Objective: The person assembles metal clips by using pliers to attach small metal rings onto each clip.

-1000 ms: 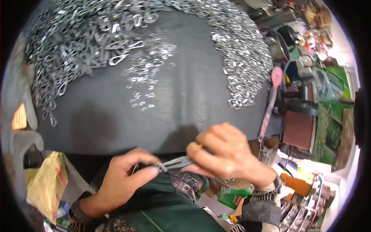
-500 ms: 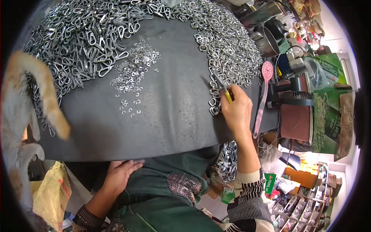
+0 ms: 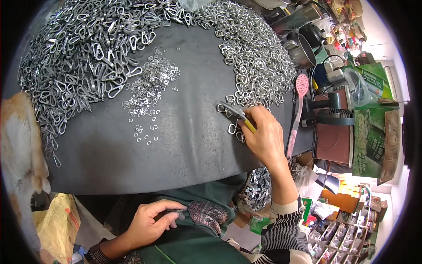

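My right hand (image 3: pixel 266 136) is closed around a pair of pliers (image 3: pixel 238 112) with yellow on the handle. The jaws point to the upper left, over loose metal rings (image 3: pixel 232 128) at the near edge of a large ring pile (image 3: pixel 259 57); whether they grip one is unclear. Over my lap, below the table's edge, my left hand (image 3: pixel 151 223) has thumb and fingers drawn together. Something small and grey shows at its fingertips, too indistinct to name. A heap of small C-shaped clips (image 3: pixel 151 83) lies mid-table, beside a big pile of metal snap hooks (image 3: pixel 83 61).
A cat (image 3: pixel 20 149) is at the table's left edge. Along the right side lie a pink long-handled brush (image 3: pixel 299 105), a small dark fan (image 3: pixel 334 116), metal pots (image 3: pixel 303 50) and green cardboard (image 3: pixel 373 141). A yellow sack (image 3: pixel 59 224) stands at the lower left.
My left hand has moved from the table's edge down to my lap, its fingers closing. The pliers have swung leftward and lower, away from the ring pile. The cat's raised tail has dropped from sight.
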Available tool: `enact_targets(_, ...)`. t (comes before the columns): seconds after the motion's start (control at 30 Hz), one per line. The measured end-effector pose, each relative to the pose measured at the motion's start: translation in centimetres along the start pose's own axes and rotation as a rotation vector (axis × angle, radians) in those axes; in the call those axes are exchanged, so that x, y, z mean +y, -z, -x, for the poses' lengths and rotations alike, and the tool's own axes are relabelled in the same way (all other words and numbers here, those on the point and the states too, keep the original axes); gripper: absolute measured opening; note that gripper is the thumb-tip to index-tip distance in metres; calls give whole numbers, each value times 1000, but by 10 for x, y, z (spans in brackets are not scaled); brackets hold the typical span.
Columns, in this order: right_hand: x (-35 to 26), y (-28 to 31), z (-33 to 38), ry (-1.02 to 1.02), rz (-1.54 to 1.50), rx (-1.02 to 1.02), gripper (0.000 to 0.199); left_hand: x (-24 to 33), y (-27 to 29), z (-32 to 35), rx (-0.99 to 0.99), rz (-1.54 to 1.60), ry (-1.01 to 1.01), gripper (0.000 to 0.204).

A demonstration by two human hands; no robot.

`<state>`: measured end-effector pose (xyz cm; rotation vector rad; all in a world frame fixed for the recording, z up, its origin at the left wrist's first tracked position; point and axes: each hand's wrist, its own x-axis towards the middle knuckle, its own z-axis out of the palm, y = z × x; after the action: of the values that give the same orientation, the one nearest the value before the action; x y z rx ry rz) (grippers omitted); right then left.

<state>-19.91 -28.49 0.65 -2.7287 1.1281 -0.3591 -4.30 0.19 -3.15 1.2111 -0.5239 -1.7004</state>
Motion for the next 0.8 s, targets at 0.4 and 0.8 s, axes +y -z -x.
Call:
enact_targets(0.4,-18,7,20,135,-176,139,24,33,-21,-20,265,-197,-346,32)
enact_targets(0.8,-101,9,32,-388,-1376,-685,12,33,-20,-28,393,41,-483,30)
